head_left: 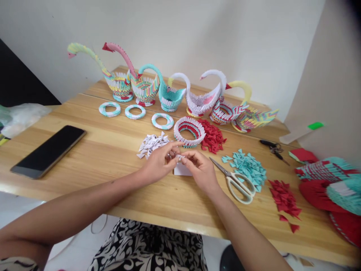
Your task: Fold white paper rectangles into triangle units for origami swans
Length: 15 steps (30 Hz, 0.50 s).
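Note:
My left hand [159, 162] and my right hand [199, 168] meet over the middle of the wooden table [113, 150], fingers pinched together on a small white piece of paper [179, 157]. A white paper slip [182, 171] lies flat under them. Just behind the hands is a pile of white folded paper triangles [152, 145] and a red, white and green paper ring bowl [189, 130]. White-handled scissors [235, 180] lie right beside my right hand.
Several paper swans [169, 94] line the back edge, with three teal-white rings [135, 111] before them. Red triangle piles [213, 137] [284, 199] and a teal pile [248, 167] lie right. A black phone [49, 150] lies left. Stacked paper pieces [332, 184] sit far right, small black scissors [272, 146] behind.

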### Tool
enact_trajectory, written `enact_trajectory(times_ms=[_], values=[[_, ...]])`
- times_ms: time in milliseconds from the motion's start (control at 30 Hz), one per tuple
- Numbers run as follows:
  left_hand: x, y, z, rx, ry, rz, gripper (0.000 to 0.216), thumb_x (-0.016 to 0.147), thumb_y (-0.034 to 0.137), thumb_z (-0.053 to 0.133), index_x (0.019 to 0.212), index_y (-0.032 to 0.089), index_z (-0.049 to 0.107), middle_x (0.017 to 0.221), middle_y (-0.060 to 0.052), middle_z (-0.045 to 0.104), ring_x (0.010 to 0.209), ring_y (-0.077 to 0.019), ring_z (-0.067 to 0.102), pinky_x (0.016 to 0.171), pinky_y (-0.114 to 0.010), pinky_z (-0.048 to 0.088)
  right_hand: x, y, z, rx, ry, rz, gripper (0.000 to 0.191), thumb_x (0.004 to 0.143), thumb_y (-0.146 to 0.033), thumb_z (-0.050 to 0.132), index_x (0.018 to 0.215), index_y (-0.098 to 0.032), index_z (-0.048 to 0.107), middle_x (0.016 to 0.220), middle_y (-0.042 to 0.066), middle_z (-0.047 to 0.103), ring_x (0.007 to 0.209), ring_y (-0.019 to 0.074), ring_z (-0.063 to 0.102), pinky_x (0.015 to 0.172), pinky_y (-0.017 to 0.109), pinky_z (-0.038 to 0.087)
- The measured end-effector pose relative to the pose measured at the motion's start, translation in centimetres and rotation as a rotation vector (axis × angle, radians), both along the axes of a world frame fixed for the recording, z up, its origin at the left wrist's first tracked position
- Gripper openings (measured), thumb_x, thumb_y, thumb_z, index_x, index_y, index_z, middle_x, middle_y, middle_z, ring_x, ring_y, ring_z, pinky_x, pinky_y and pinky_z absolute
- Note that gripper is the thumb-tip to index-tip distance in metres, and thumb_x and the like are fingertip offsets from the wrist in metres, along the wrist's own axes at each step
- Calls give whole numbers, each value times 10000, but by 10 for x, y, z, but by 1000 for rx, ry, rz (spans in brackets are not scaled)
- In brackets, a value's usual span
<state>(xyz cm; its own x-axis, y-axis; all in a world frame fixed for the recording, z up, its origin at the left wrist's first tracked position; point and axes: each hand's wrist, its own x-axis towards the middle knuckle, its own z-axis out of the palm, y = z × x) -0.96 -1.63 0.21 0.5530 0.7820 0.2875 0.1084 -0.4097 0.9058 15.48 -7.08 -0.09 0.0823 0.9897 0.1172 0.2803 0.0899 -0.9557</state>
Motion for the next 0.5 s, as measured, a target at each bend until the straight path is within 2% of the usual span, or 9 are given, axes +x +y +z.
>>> enact_trajectory(times_ms=[133, 333, 400, 500], values=[[0, -2, 0, 124, 53, 41, 402, 851, 137, 533, 1251, 167, 509, 1023, -70, 642, 816, -136, 615, 709, -255, 519, 1, 0, -1, 15, -10, -33, 134, 834, -282, 617, 930, -195, 652, 847, 19, 669, 760, 154, 606, 700, 258, 459], [1, -6, -3, 394, 113, 74, 370, 851, 100, 545, 1214, 171, 551, 1004, -74, 659, 813, -147, 605, 767, -293, 521, -1, 0, -3, 75, -27, -97, 89, 809, -221, 595, 889, -193, 624, 820, 10, 639, 734, 146, 582, 694, 259, 451], [1, -6, -4, 389, 120, 75, 389, 853, 100, 550, 1233, 182, 544, 999, -70, 662, 806, -147, 608, 765, -295, 522, -2, 0, -3, 73, -11, -99, 88, 813, -223, 590, 890, -195, 620, 818, 9, 637, 736, 147, 581, 695, 261, 454], [2, -5, -4, 290, 89, 71, 416, 852, 105, 556, 1256, 204, 535, 1020, -64, 666, 818, -145, 622, 765, -290, 524, -2, 1, -3, 47, 35, -60, 123, 830, -247, 587, 937, -200, 623, 853, 16, 647, 769, 153, 591, 716, 268, 462]])
